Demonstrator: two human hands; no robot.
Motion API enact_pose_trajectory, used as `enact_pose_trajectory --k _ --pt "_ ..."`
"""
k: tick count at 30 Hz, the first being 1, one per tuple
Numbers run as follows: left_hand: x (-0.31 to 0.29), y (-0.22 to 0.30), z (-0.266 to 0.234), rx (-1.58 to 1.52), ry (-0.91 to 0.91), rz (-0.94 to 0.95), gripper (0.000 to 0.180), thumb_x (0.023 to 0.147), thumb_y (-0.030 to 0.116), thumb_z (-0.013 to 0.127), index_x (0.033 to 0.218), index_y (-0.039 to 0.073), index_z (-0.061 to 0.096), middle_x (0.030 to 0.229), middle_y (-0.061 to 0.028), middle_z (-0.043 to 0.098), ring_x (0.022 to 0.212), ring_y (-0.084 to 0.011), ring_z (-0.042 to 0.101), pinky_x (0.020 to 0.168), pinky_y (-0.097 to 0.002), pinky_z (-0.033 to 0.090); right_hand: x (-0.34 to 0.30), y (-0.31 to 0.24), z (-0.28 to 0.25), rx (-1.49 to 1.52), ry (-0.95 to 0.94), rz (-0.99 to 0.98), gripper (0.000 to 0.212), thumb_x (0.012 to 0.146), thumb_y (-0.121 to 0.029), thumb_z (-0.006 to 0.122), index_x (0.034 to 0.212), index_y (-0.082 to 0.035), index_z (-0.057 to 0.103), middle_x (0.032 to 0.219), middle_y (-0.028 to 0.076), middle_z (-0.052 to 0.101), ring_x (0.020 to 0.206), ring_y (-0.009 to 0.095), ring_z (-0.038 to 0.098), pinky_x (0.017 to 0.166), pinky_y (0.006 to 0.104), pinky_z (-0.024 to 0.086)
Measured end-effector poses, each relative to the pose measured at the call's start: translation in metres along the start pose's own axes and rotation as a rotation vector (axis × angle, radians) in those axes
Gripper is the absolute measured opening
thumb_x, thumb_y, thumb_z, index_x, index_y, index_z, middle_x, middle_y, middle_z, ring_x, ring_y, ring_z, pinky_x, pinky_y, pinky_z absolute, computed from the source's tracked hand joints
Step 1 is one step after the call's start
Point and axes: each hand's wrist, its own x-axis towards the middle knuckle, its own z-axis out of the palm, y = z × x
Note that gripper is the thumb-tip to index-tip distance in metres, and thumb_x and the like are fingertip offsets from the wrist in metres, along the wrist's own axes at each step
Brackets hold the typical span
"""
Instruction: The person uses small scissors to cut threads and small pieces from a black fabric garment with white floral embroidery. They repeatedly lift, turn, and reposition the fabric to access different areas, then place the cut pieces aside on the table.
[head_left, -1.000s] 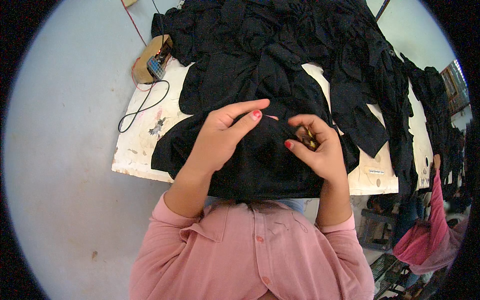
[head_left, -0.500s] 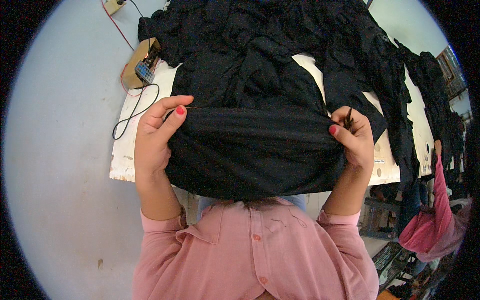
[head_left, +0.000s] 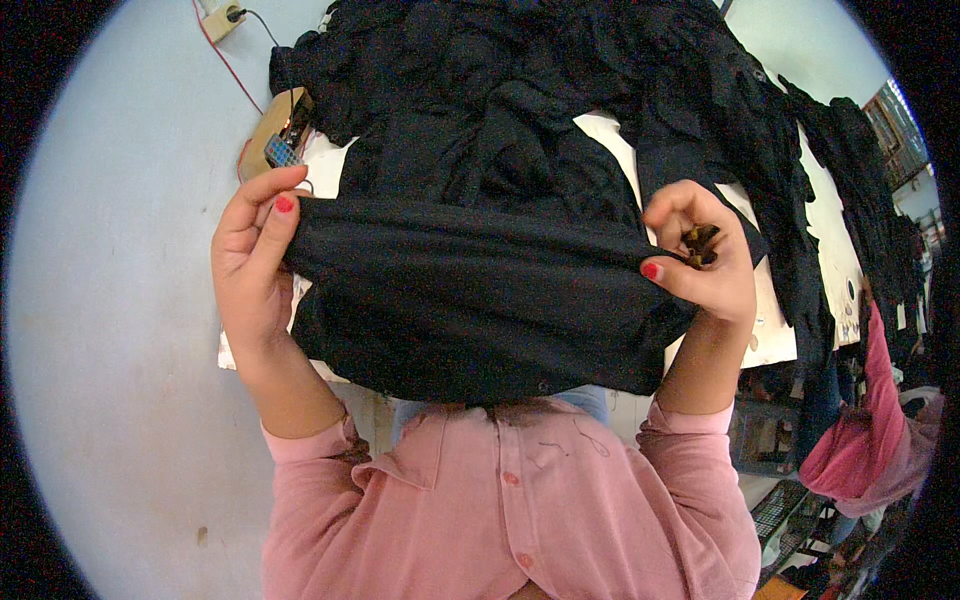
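Between both hands point(head_left: 255, 265), black garment point(head_left: 470, 300)

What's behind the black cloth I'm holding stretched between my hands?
Behind the stretched black cloth lies a pile of black garments on a white table. The table's middle, under cloth and pile, is covered and cannot be seen.

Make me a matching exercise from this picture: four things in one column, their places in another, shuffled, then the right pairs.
Things:
1. left hand
2. right hand
3. pile of black clothes
4. wall socket

Places:
A. heaped on the table, top middle
B. on the floor, upper left
C. gripping the right end of the stretched black cloth
D. gripping its left end

Pairs: 1-D, 2-C, 3-A, 4-B
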Motion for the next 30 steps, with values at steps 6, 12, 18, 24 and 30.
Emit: enact_pose_trajectory --k 6,12,18,24,30 --pt "-0.007 -0.001 -0.023 -0.038 0.042 0.067 0.023 0.092 0.012 0.058 0.111 -0.002 0.059 0.092 -0.0046 0.063 0.083 -0.0083 0.058 0.074 -0.0195 0.044 -0.003 0.014 -0.007 -0.434 0.078 -0.071 0.015 0.064 0.003 0.06 0.077 -0.004 0.062 0.063 -0.002 0.05 0.058 0.005 0.044 0.054 0.0204 0.035" --pt "-0.01 -0.002 -0.031 0.046 -0.024 -0.064 0.025 0.09 0.011 0.061 0.112 0.0 0.058 0.092 -0.0048 0.064 0.083 -0.0087 0.058 0.074 -0.0204 0.045 0.002 0.032 -0.016 -0.178 0.042 -0.18 0.017 0.063 0.002 0.057 0.079 -0.004 0.053 0.077 0.003 0.056 0.067 0.01 0.05 0.061 0.0211 0.037" --pt "-0.027 -0.006 -0.057 0.145 -0.117 0.016 0.028 0.086 0.006 0.065 0.112 -0.001 0.058 0.093 -0.006 0.065 0.085 -0.01 0.059 0.078 -0.0211 0.045 -0.001 0.036 -0.006 -0.018 -0.05 -0.272 0.019 0.065 0.0 0.063 0.077 -0.005 0.05 0.081 0.007 0.058 0.074 0.014 0.053 0.066 0.0245 0.041" --pt "-0.023 -0.002 -0.027 0.896 0.039 0.02 0.038 0.077 -0.007 0.054 0.113 0.003 0.061 0.109 -0.0098 0.065 0.108 -0.0199 0.058 0.097 -0.0312 0.04 -0.01 0.032 0.014 -0.398 0.058 -0.19 0.021 0.065 0.0 0.071 0.076 -0.004 0.054 0.074 0.003 0.059 0.068 0.01 0.054 0.061 0.0246 0.043" --pt "-0.021 -0.027 0.078 0.789 -0.599 0.297 0.047 0.073 0.018 0.076 0.116 0.008 0.059 0.121 -0.0105 0.058 0.115 -0.0267 0.052 0.094 -0.0334 0.04 0.003 0.02 0.052 -0.477 -0.013 -0.478 0.02 0.062 -0.001 0.071 0.076 -0.007 0.057 0.069 0.006 0.058 0.058 0.023 0.055 0.054 0.0302 0.042"
